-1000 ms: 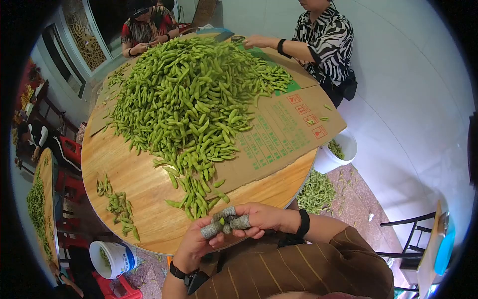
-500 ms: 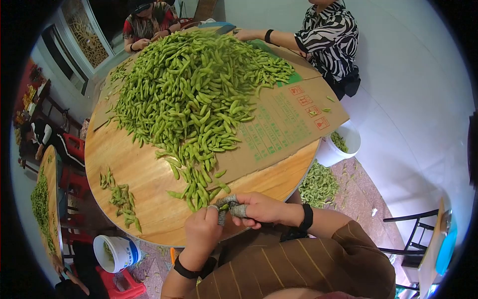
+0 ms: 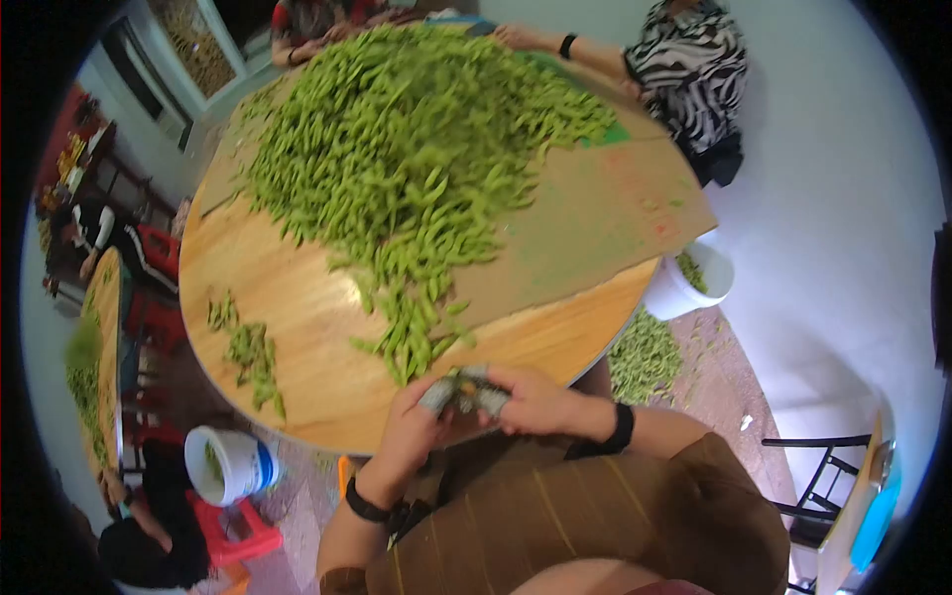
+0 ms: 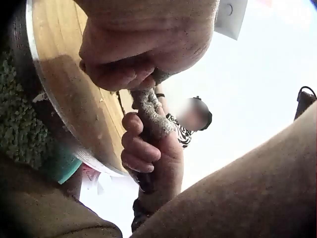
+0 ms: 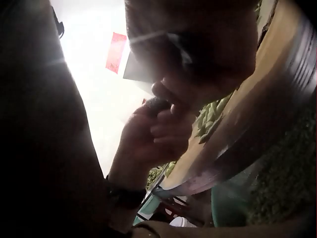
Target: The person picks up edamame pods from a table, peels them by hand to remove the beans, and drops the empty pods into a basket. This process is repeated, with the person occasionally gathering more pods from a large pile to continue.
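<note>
My left hand [image 3: 412, 416] and right hand [image 3: 540, 399] meet at the near table edge, fingertips together. Grey, rough wrappings [image 3: 492, 400] cover some fingers and thumbs. Between the fingertips a small green soybean pod [image 3: 455, 373] is pinched, mostly hidden by the fingers. In the left wrist view the right hand [image 4: 156, 148] has its fingers curled below the left hand [image 4: 143, 44]. The right wrist view is dark, with the pod hidden there. Just beyond the hands, loose soybean pods [image 3: 409, 337] trail from a large pile [image 3: 387, 149].
Flattened cardboard [image 3: 585, 233] lies under the pile on the round wooden table [image 3: 307, 392]. A small pod cluster [image 3: 253, 362] is at left. White buckets [image 3: 230, 466] [image 3: 684, 288] stand beside the table. More pods heap on the floor [image 3: 645, 357]. Two people sit across.
The left hand turned knuckles-up half a second ago and is now back against the right hand, fingertips together. The head view has tilted, so the table and people sit higher and further right.
</note>
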